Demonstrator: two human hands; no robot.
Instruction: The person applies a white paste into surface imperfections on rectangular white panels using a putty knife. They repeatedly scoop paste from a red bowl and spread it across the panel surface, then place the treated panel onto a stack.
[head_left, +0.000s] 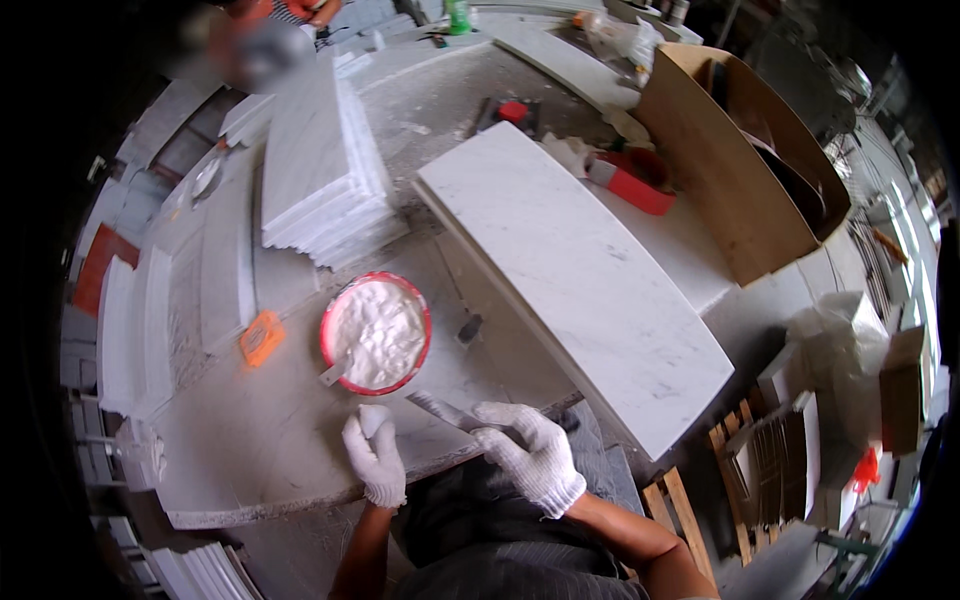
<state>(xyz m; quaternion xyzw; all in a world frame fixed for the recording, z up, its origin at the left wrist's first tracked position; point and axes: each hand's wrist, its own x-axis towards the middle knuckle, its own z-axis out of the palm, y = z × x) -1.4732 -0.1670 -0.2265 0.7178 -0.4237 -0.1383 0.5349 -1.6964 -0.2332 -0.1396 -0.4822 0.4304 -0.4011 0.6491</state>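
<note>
My right hand [532, 450], in a white knit glove, is closed around a long flat grey blade-like tool [440, 410], which points left toward a bucket. My left hand [375, 462], gloved alike, pinches a small pale piece [374, 418] whose kind I cannot make out. Just beyond both hands stands a red-rimmed bucket [378, 330] of white paste [380, 325]. A small flat handle [333, 374] sticks out over its near left rim. To the right lies a white, grey-veined stone slab [575, 270], raised above the worktop, its near end beyond the front edge.
Stacked white slabs [325, 170] stand at the left behind the bucket. An orange item [262, 338] lies on the worktop [270, 440]. Behind the slab are a red tape roll [635, 182] and a cardboard box [715, 170]. Pallets [735, 480] are at lower right; another person [262, 45] is far left.
</note>
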